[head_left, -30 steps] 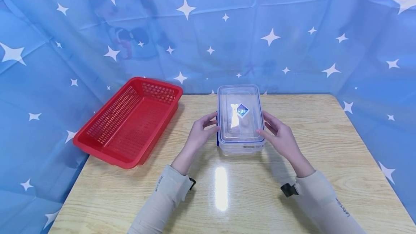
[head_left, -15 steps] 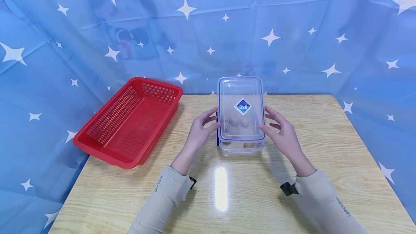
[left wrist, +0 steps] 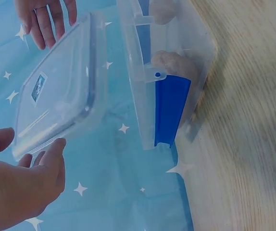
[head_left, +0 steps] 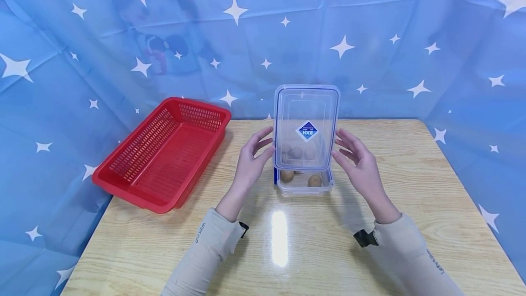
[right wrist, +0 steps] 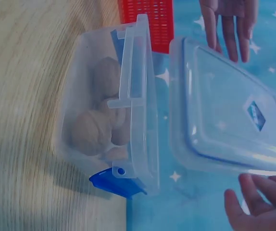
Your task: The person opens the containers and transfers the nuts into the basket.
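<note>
across the near part of the table [head_left: 324,259], pale wood grain: two light sleeves [head_left: 201,255], lettering on each. farther on: one container [head_left: 304,191], clear plastic, standing on the table, blue latch [left wrist: 170,108] at its side, brown round pieces [head_left: 315,180] inside. over it: one lid [head_left: 296,113], clear plastic, rectangular, corners rounded, blue line round the rim, blue-and-white diamond label [head_left: 307,131] on its face; raised from the container, tilted steeply. left hand [head_left: 252,159]: thumb and fingers pinching the lid's left edge. right hand [head_left: 361,163]: thumb and fingers pinching its right edge. to the left, well apart: one red basket [head_left: 168,172], walls slotted. behind all: blue cloth [head_left: 411,22], white stars. by view: head, the label's letters, inverted, and the basket entire, the lid overlapping the container; right wrist, a gap between lid and container, the brown round pieces heaped behind the clear wall, only part of the basket; left wrist, the blue latch in full, thumb and fingers on opposite faces of the lid
</note>
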### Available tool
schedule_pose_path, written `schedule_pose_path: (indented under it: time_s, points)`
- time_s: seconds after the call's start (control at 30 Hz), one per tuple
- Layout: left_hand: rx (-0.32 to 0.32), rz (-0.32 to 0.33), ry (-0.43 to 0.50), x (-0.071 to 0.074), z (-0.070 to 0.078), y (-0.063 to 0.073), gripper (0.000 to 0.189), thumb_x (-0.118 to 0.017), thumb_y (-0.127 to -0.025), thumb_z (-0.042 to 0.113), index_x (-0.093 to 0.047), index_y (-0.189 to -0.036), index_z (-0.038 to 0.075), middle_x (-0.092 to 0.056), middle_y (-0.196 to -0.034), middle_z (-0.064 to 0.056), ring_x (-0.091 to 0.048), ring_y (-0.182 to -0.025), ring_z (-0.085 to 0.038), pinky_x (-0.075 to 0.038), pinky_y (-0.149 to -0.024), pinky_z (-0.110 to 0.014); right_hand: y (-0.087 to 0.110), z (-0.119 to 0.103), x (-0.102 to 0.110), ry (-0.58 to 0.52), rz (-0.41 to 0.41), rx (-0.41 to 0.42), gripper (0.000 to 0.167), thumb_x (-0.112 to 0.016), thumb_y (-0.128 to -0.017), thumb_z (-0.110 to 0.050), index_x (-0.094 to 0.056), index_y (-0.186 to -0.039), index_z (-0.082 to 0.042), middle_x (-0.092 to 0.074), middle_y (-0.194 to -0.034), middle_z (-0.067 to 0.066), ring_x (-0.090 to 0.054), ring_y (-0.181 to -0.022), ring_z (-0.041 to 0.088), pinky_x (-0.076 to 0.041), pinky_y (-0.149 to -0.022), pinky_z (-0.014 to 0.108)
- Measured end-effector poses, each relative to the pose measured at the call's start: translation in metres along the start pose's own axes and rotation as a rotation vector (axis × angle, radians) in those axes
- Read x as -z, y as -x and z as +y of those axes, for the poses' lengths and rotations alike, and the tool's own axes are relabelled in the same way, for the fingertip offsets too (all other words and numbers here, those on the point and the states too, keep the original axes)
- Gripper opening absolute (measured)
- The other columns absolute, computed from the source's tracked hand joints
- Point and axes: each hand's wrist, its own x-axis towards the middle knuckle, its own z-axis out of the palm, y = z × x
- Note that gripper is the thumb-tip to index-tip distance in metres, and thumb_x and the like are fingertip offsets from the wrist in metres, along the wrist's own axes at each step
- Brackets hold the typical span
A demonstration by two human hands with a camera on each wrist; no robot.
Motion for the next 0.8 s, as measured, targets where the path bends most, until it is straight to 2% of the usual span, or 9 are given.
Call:
schedule_pose_path:
  time_s: [0.13,0.33,0.47,0.6,0.67,0.8]
  points:
    - [-0.04,0.01,0.03,-0.0003,0.0016,0.0003,0.048,-0.058,-0.098,0.002,-0.05,-0.145,0.009,-0.051,-0.151,-0.009,-0.052,-0.136,-0.032,-0.046,-0.111,-0.044,0.0007,-0.0016,-0.0004,-0.052,-0.006,-0.001,0.056,-0.058,-0.101,-0.013,-0.037,-0.152,-0.002,-0.044,-0.154,0.019,-0.052,-0.137,0.017,-0.044,-0.105,0.012]
    - [-0.062,0.025,0.088,-0.0022,0.0034,0.0009,0.047,-0.052,-0.098,-0.005,-0.05,-0.144,0.006,-0.048,-0.151,-0.011,-0.048,-0.141,-0.028,-0.045,-0.113,-0.04,0.0002,-0.0016,-0.002,-0.211,-0.006,0.015,0.052,-0.054,-0.103,-0.012,-0.038,-0.151,-0.001,-0.043,-0.154,0.022,-0.054,-0.133,0.003,-0.045,-0.101,0.009]
    - [-0.092,0.032,0.107,-0.0037,0.0038,0.0006,0.047,-0.051,-0.097,-0.008,-0.05,-0.143,0.003,-0.048,-0.149,-0.014,-0.046,-0.142,-0.028,-0.042,-0.115,-0.043,0.0009,-0.0003,-0.0012,-0.338,-0.007,0.042,0.048,-0.045,-0.106,-0.017,-0.039,-0.149,0.004,-0.051,-0.151,0.011,-0.056,-0.13,0.001,-0.046,-0.105,0.015]
    - [-0.124,0.031,0.096,-0.0045,0.0028,-0.0004,0.046,-0.052,-0.096,-0.009,-0.051,-0.142,-0.001,-0.048,-0.149,-0.017,-0.046,-0.142,-0.03,-0.041,-0.116,-0.043,0.0019,0.0004,0.0003,-0.475,-0.01,0.026,0.053,-0.039,-0.109,-0.026,-0.038,-0.146,0.011,-0.06,-0.14,-0.005,-0.058,-0.128,0.004,-0.046,-0.106,0.02]
    - [-0.119,0.031,0.096,-0.0046,0.0024,-0.0002,0.046,-0.051,-0.095,-0.011,-0.051,-0.141,-0.002,-0.048,-0.148,-0.018,-0.046,-0.142,-0.03,-0.042,-0.115,-0.04,0.002,0.0008,0.0007,-0.529,-0.01,0.012,0.051,-0.038,-0.109,-0.029,-0.044,-0.143,0.009,-0.064,-0.133,-0.009,-0.06,-0.126,0.004,-0.047,-0.106,0.021]
    - [-0.083,0.02,0.12,-0.0043,0.0017,0.0012,0.046,-0.048,-0.094,-0.013,-0.052,-0.138,-0.005,-0.05,-0.147,-0.02,-0.045,-0.142,-0.031,-0.043,-0.114,-0.036,0.0028,0.0021,0.0021,-0.623,-0.001,-0.001,0.036,-0.037,-0.109,-0.028,-0.059,-0.128,-0.006,-0.068,-0.126,-0.009,-0.063,-0.121,0.005,-0.049,-0.104,0.021]
